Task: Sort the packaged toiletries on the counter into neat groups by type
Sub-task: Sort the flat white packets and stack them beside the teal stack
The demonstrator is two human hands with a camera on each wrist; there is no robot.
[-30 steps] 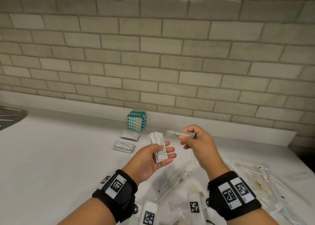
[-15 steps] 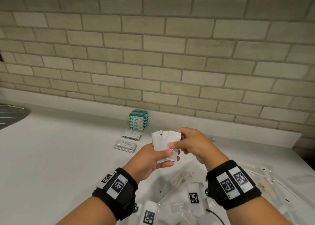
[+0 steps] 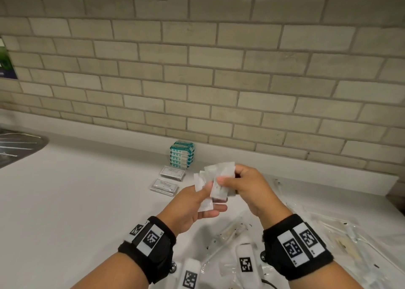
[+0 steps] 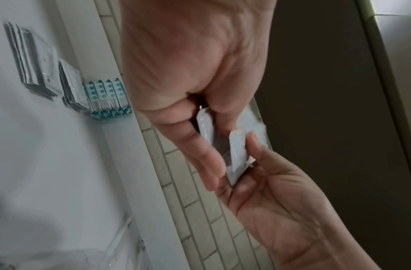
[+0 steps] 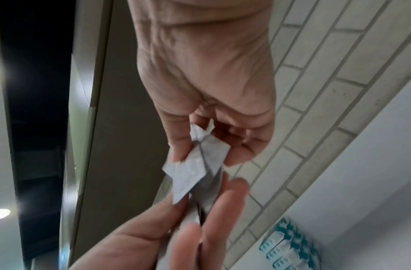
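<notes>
Hands meet above the white counter (image 3: 65,201): the left hand (image 3: 188,209) grips a fanned bundle of flat white paper sachets (image 3: 205,192), and the right hand (image 3: 247,185) pinches one sachet against it. Far behind stands a teal-and-white packet stack (image 3: 182,154).

Both hands (image 4: 222,142) on white sachets (image 4: 239,148)

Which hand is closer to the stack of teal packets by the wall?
Left. The left hand sits just in front of the teal packets; the right hand is farther off to their right.
</notes>
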